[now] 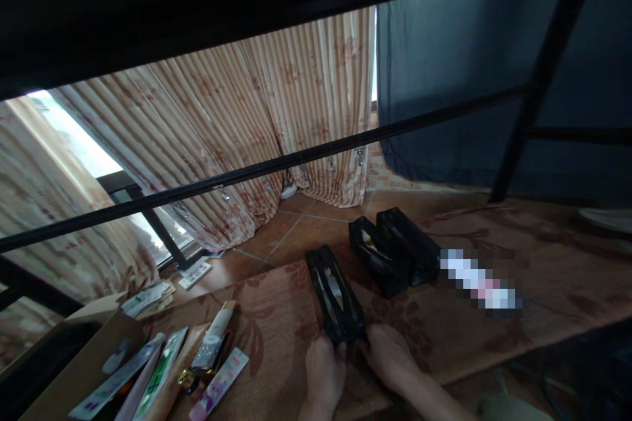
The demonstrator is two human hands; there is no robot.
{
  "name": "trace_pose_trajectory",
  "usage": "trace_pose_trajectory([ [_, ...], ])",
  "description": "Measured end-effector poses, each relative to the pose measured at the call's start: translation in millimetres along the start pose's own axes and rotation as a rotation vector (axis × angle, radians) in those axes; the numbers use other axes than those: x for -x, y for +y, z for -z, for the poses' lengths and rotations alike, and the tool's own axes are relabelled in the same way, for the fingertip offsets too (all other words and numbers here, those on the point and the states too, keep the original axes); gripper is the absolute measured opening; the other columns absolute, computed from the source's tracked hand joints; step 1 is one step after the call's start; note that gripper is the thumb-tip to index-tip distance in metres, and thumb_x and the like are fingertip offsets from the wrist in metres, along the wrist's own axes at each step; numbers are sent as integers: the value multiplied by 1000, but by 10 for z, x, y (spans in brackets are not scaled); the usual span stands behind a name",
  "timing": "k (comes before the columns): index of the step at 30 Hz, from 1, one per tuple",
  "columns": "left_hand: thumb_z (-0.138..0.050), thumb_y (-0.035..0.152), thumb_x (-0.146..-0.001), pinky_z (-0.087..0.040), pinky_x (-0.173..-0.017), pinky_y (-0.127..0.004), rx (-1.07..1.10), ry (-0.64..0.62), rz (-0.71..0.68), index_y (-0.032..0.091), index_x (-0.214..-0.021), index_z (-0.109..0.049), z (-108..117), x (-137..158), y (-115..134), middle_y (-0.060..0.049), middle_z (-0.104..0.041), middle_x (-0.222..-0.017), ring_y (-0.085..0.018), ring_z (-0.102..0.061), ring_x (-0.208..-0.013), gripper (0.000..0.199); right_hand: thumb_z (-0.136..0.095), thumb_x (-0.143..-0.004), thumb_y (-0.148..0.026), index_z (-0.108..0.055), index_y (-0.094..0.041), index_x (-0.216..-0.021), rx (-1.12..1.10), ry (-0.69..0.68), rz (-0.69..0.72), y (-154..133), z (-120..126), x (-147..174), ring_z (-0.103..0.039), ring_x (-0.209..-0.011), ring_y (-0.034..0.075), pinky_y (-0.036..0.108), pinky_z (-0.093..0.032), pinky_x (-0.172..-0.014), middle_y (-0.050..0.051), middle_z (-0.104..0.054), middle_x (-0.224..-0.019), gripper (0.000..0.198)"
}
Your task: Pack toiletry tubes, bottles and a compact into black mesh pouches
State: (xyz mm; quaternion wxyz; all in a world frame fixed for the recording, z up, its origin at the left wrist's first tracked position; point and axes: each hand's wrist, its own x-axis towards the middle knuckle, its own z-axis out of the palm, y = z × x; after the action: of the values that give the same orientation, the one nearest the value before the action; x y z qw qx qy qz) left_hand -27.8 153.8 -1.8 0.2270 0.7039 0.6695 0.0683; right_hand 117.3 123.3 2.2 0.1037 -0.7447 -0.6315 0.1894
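The open black pouch [346, 306] lies lengthwise across the bed [276, 342], its far end near the bed's far edge and its near end toward the near edge. The left hand [323, 371] has its fingers curled at the near left corner of that pouch and the right hand [390, 355] at the near right corner; both seem to be grasping it, though the fingertips are lost in shadow. To handle this well, I'd keep the two grips level and pull evenly, so the soft walls don't twist, and hold the mouth upright so the pale contents stay inside. Counting up, there are three black pouches: this one, plus a second black pouch [378, 263] and a third black pouch [409, 243] side by side to the right, also close to the far edge. Toward the bed's left end I count one cardboard box [89, 355], one gold-capped bottle [190, 381], one pink-and-white floral pack [220, 383], and several slim tubes and packs [160, 375], overlapping too much for a sure number. One item right of the pouches is pixelated and unreadable.
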Motion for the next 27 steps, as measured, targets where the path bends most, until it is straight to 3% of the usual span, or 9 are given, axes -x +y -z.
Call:
trace_pose_trajectory([
  [3, -58, 21, -86, -46, -84, -23, 55, 33, -74, 15, -103, -70, -22, -17, -13, -12, -75, -99, -20, -68, -103, 22, -46, -93, -23, -72, -9, -96, -9, -8, -3, -22, 22, 12, -67, -101, 31, 36, -45, -87, 19, -72, -103, 30],
  [9, -58, 17, -83, -47, -85, -24, 110, 41, -34, 12, -114, -62, -62, -49, -24, -12, -74, -100, -20, -68, -104, 32, -50, -92, -23, -73, -10, -94, -32, -15, -11, -32, 13, 0, -68, -99, 28, 33, -46, -85, 19, -72, -101, 26],
  [18, -59, 16, -80, -47, -90, -25, 139, 72, -51, 14, -96, -64, -26, -26, 11, -14, -73, -102, -22, -67, -108, 18, -49, -92, -25, -73, -9, -95, -4, -43, -15, -60, 57, 7, -68, -100, 30, 34, -47, -85, 18, -73, -100, 29],
  [27, -60, 19, -81, -47, -89, -28, 105, 57, -58, 13, -128, -54, -2, -9, 45, -15, -71, -109, -24, -66, -109, 48, -50, -93, -30, -73, -10, -97, 43, -79, -38, -99, 162, 26, -67, -103, 27, 30, -46, -86, 19, -72, -103, 30],
])
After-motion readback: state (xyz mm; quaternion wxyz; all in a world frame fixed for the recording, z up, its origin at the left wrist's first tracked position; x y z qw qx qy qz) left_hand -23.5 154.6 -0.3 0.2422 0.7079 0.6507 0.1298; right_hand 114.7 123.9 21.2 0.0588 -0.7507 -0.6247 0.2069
